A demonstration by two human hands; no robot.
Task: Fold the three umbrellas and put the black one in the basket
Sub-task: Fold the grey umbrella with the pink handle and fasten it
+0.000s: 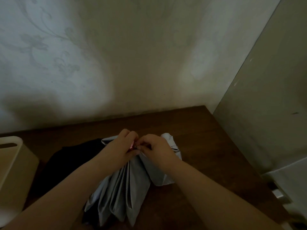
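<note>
From the head view, a pale grey umbrella (123, 188) lies pleated on the wooden worktop (207, 138), its folds fanning toward the viewer. The left hand (123, 146) grips the gathered canopy while the right hand (154, 146) pinches something small at the same spot, probably the fastening strap. The step looks like securing this umbrella. The black umbrella (69, 161) lies just left, beside the cream basket (15, 171); next it likely needs folding.

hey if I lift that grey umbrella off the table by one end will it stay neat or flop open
Probably flop: the grey umbrella lies in loose pleats that fan out toward the near edge of the table, with no strap seen round them. It looks like thin fabric, so likely light. The left hand and right hand pinch its gathered far end, which should stay bunched while held.
</note>
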